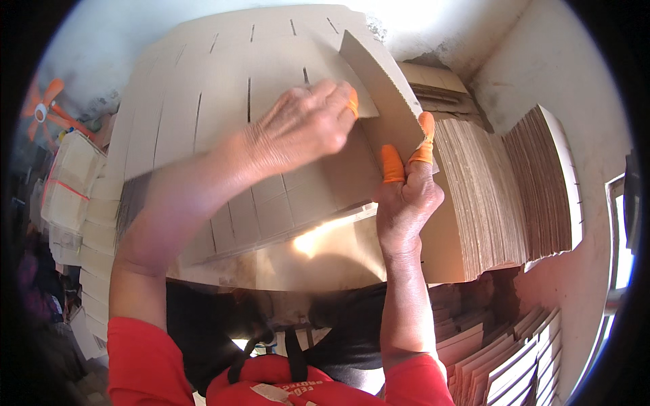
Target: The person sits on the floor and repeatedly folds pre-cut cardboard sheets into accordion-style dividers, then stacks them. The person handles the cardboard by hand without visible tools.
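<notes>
Brown, the cardboard strip (383, 93) in the head view stands tilted just right of the left hand (308, 118), long axis running far-left to near-right. The nearer right hand (409, 196) pinches its near end; the left curls over slotted sheets (223, 74), its grip hidden.

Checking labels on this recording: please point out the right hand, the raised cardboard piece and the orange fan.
Right hand (408, 197): head view, middle of the hand.
Raised cardboard piece (388, 98): head view, its broad face.
Orange fan (41, 111): head view, its pale hub.
</notes>
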### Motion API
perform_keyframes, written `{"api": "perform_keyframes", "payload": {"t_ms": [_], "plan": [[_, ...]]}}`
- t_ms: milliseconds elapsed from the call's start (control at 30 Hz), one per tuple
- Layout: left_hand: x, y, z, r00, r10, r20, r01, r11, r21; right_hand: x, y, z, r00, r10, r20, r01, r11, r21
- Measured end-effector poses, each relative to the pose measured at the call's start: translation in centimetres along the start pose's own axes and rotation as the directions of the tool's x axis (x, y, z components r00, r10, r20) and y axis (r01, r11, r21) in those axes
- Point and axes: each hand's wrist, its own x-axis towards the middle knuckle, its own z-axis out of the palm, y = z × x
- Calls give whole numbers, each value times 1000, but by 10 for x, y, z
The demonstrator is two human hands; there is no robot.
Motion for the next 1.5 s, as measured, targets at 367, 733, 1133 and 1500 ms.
{"api": "perform_keyframes", "payload": {"t_ms": [367, 733, 1133, 1500], "plan": [[-45, 102, -91, 905, -347, 247, 390, 908, -151, -12, -5, -26, 988, 66, 143, -44, 987, -152], [-198, 154, -119, 579, -482, 658, 774, 580, -256, 71, -24, -32, 865, -210, 456, 470, 657, -589], [-196, 149, -80, 767, -623, 155, 563, 769, 303, 224, 119, -17, 689, -123, 715, 524, 765, -374], [-236, 133, -105, 730, -632, 262, 673, 732, -110, 105, 20, 55, 678, 165, 716, 164, 916, -367]]}}
